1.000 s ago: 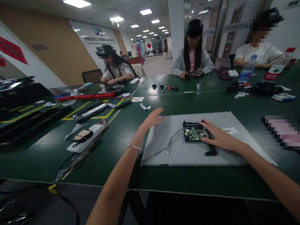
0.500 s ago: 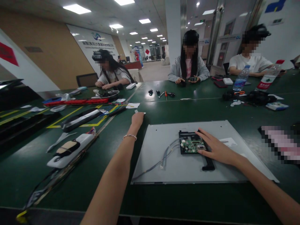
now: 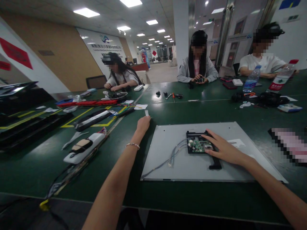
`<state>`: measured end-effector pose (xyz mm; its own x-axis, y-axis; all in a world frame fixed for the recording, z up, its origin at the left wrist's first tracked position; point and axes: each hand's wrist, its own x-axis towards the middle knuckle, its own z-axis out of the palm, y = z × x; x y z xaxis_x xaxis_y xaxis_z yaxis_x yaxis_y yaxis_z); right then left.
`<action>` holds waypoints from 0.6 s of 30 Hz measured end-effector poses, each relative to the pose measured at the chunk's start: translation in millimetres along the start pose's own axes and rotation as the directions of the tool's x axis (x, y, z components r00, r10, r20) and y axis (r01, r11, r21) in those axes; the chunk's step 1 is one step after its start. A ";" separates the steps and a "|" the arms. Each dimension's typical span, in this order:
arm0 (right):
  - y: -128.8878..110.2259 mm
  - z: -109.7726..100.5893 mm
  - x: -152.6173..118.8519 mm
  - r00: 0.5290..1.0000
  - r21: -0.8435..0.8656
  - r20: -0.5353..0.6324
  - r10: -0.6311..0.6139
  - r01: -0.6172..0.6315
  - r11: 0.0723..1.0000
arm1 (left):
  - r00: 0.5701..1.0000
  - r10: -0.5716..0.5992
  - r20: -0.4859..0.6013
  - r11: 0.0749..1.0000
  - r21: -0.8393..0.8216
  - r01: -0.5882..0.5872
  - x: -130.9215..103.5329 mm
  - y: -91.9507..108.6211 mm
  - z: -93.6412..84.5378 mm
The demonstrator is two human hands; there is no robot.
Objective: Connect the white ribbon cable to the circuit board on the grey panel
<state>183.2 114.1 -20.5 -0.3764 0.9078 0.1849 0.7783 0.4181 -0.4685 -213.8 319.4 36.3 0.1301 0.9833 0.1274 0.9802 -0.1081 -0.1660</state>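
My left hand [image 3: 143, 124] is closed above the green table, just left of the metal panel, with a small white strip [image 3: 146, 113] sticking up out of its fingers. Flat on the table lies the pale grey metal panel [image 3: 168, 137]. A green circuit board [image 3: 198, 146] in a black plastic frame [image 3: 215, 162] rests on that panel. My right hand [image 3: 222, 147] lies over the right side of the frame, fingers stretched and touching it. From the board's left side, grey cables [image 3: 173, 153] run to the panel's lower left corner.
On the left are a white device with a tan pad [image 3: 82, 148], a black-and-white part [image 3: 92, 119] and black trays [image 3: 35, 129]. Small tools including a screwdriver [image 3: 174, 97] lie ahead. Bottles [image 3: 252, 79] and a pixelated pink object [image 3: 290, 143] are right. Three people sit opposite.
The view has shifted slightly, so things sit further right. The white strip in my left hand has turned from nearly level to upright. My right hand stays on the black frame.
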 end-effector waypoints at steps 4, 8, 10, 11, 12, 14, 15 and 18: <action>3.4 0.4 -0.2 1.000 0.001 0.010 0.005 -0.005 1.000 | 1.000 0.018 -0.017 0.997 0.072 -0.017 -15.7 -1.7 -7.2; 4.1 -0.7 -0.6 1.000 0.010 0.012 -0.004 0.003 1.000 | 0.997 0.045 -0.056 0.995 0.096 -0.039 -31.9 6.9 -14.0; 3.6 -1.4 -1.0 1.000 0.024 0.000 -0.008 0.008 1.000 | 0.992 0.086 -0.092 0.993 0.084 -0.078 -42.4 18.5 -18.6; 3.4 -1.7 -1.2 1.000 0.031 -0.008 -0.010 0.010 0.999 | 0.988 0.109 -0.111 0.992 0.071 -0.101 -48.2 26.5 -21.5; 3.3 -1.9 -1.4 1.000 0.038 -0.016 -0.011 0.012 0.999 | 0.982 0.135 -0.130 0.990 0.055 -0.129 -54.2 35.7 -24.8; 3.3 -2.1 -1.7 0.999 0.049 -0.026 -0.019 0.020 0.999 | 0.968 0.189 -0.167 0.982 0.023 -0.188 -66.6 57.6 -32.8; 3.5 -2.2 -1.9 0.999 0.052 -0.028 -0.023 0.024 0.998 | 0.957 0.227 -0.179 0.973 0.007 -0.229 -72.7 69.8 -37.2; 3.6 -2.1 -2.5 0.999 0.058 -0.034 -0.023 0.025 0.998 | 0.932 0.329 -0.151 0.941 -0.033 -0.337 -89.2 107.2 -50.1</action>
<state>188.0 113.4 -20.8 -0.3763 0.8987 0.2250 0.7385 0.4377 -0.5129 -112.9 212.7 56.1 0.4661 0.8589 0.2123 0.8833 -0.4381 -0.1671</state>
